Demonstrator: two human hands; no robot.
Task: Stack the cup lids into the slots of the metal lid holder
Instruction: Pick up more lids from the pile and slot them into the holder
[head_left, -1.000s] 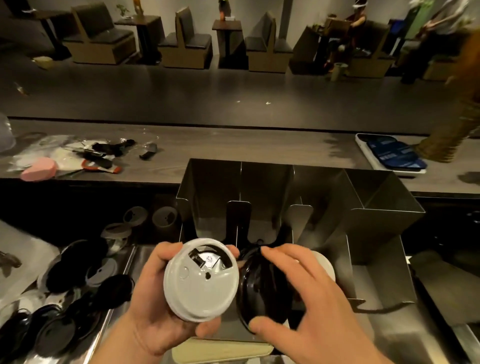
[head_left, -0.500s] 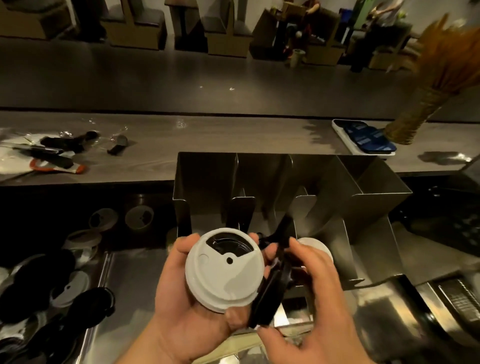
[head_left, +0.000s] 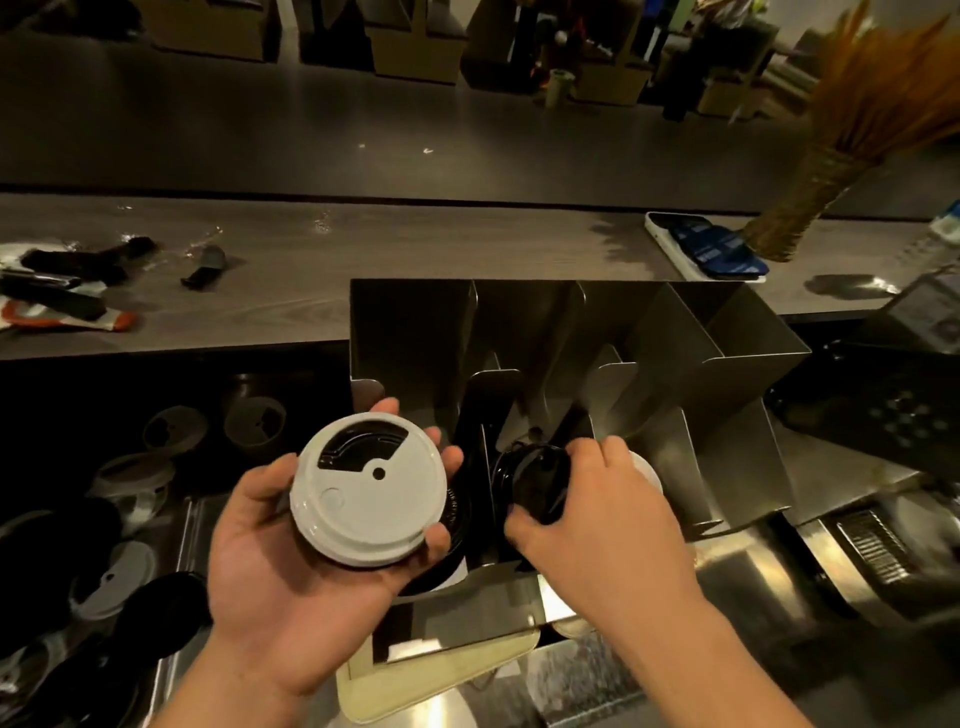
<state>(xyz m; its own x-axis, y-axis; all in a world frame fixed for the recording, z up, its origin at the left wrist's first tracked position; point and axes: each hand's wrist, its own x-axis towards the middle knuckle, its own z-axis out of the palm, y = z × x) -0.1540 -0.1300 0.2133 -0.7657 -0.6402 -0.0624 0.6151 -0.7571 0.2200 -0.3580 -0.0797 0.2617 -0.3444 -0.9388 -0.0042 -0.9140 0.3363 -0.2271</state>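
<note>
where the loose lids (head_left: 98, 551) lie: far left and low, black and white mixed, well apart from the holder.
left hand (head_left: 291, 561): palm up, fingers half curled round the white lid's rim, cradling it.
white lid (head_left: 369, 488): flat in my palm, top face towards me, just left of the holder's front.
metal lid holder (head_left: 571, 332): dead ahead, dividers (head_left: 491, 400) standing upright with slots side by side; something dark sits in the left slot, more lids i think.
black lid (head_left: 535, 483): tipped up on its edge, right at the mouth of the middle slot, between two dividers.
right hand (head_left: 608, 514): fingers over the top, thumb underneath, pinching the black lid by its rim.
pale lid (head_left: 649, 467): a white edge peeping out behind my right hand, in the next slot along.
what the move turns on: the slot opens just beyond and below my right hand, the nearer one; by my reckoning the lid's face must square up to the slot's run before it drops.
</note>
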